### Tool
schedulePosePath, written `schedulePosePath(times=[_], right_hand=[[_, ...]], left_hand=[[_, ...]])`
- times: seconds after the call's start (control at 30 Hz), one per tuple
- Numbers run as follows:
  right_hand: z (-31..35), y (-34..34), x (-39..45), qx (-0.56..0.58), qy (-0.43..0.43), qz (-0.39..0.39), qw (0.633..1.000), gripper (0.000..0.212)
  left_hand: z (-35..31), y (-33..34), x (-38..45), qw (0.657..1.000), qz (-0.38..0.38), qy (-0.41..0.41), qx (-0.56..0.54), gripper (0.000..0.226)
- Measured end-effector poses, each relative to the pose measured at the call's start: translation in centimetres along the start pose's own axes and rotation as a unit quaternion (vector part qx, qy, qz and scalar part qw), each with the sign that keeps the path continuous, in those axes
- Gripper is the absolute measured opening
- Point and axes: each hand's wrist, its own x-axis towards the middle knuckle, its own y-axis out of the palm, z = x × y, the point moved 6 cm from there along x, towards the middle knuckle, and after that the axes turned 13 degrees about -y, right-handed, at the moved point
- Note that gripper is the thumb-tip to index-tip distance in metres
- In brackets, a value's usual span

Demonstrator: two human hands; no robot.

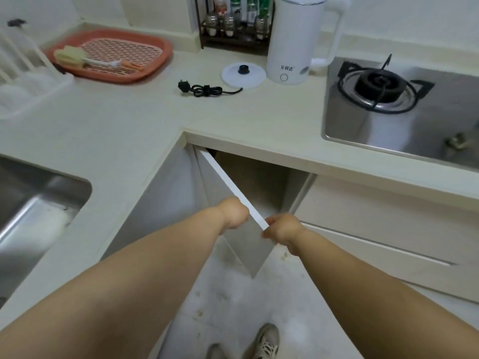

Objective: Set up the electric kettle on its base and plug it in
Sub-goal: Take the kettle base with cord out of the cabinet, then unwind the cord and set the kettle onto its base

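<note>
Single head-worn wide-angle view, looking forward and steeply down: near over both forearms and an open cabinet door [234, 200], farther across the corner countertop [124, 120] to the wall.

Cream countertop [124, 120] carries kettle [293, 40], base [243, 75], cord [207, 89], tray [114, 54].

Both forearms were bare, with no sleeves, and the person wore light mesh sneakers [265, 343] with pale laces and darker trim.
</note>
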Motion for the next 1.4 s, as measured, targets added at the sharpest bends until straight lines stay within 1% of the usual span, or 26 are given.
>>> schedulePosePath(times=[0.13,0.2,0.27,0.37,0.4,0.47,0.5,0.53,0.6,0.67,0.77,0.83,0.9,0.97,1.03,1.1,1.13,1.2,1.27,1.37,1.4], right_hand=[[-2.3,-4.6,1.3,-0.007,0.024,-0.079,0.997,0.027],[-3.3,-6.2,2.3,-0.023,0.035,-0.098,0.994,0.029],[-4.0,-7.9,3.2,-0.014,0.052,-0.132,0.990,0.034],[-5.3,-9.6,4.6,0.101,0.082,-0.208,0.969,0.046],[-5.7,-9.9,5.1,0.139,0.083,-0.220,0.962,0.044],[-5.9,-10.1,6.4,0.171,0.069,-0.203,0.962,0.029],[-5.7,-10.1,7.0,0.167,0.053,-0.187,0.967,0.021],[-5.4,-10.2,7.4,0.159,0.030,-0.177,0.971,0.018],[-4.7,-10.2,8.3,0.150,-0.015,-0.153,0.977,0.038],[-4.3,-10.0,9.0,0.139,-0.040,-0.130,0.981,0.054],[-3.8,-9.6,9.4,0.111,-0.051,-0.090,0.988,0.067],[-2.9,-9.6,9.0,0.089,-0.051,-0.064,0.993,0.075],[-1.9,-9.7,8.3,0.069,-0.046,-0.044,0.996,0.077],[-0.5,-9.8,7.1,0.059,-0.036,-0.006,0.998,0.066],[1.7,-10.3,5.7,0.067,-0.043,0.033,0.996,0.044],[4.4,-11.9,4.6,0.055,-0.078,0.030,0.995,0.023],[5.9,-12.9,4.2,0.035,-0.102,0.021,0.994,0.018],[8.5,-14.8,3.5,0.006,-0.137,0.007,0.991,0.014],[10.6,-16.4,3.2,0.015,-0.146,0.004,0.989,0.012],[12.7,-17.9,3.7,0.004,-0.148,0.011,0.989,0.026],[13.4,-18.1,4.1,0.000,-0.152,0.015,0.988,0.026]], left_hand=[[-3.8,1.0,0.5,0.998,-0.023,0.038,0.047,0.032],[-5.2,0.9,1.5,0.999,-0.018,0.031,0.024,0.035],[-6.5,1.0,2.1,0.999,-0.021,0.024,0.025,0.039],[-7.9,1.5,3.4,0.998,-0.015,0.022,0.051,0.056],[-8.4,1.7,3.7,0.998,-0.010,0.026,0.062,0.061],[-9.2,1.8,4.4,0.996,-0.011,0.032,0.084,0.068],[-9.6,1.8,4.8,0.995,-0.019,0.033,0.093,0.070],[-9.9,1.8,5.0,0.994,-0.027,0.037,0.101,0.072],[-10.4,1.8,5.2,0.991,-0.037,0.049,0.116,0.073],[-10.7,1.8,5.6,0.992,-0.038,0.059,0.105,0.077],[-10.9,1.6,5.5,0.991,-0.039,0.073,0.105,0.083],[-11.0,1.2,5.0,0.989,-0.037,0.073,0.121,0.083],[-11.2,0.7,4.4,0.987,-0.032,0.067,0.140,0.080],[-11.4,-0.1,3.0,0.982,-0.024,0.058,0.180,0.072],[-11.9,-1.3,1.1,0.970,-0.026,0.061,0.235,0.063],[-12.8,-3.2,-0.9,0.961,-0.049,0.078,0.259,0.056],[-13.2,-4.3,-1.9,0.960,-0.064,0.088,0.258,0.054],[-14.0,-6.6,-3.5,0.961,-0.092,0.105,0.237,0.048],[-14.4,-9.2,-4.7,0.963,-0.120,0.116,0.213,0.045],[-14.6,-12.7,-5.2,0.957,-0.163,0.122,0.208,0.042],[-14.6,-13.9,-5.0,0.955,-0.179,0.120,0.203,0.041]])
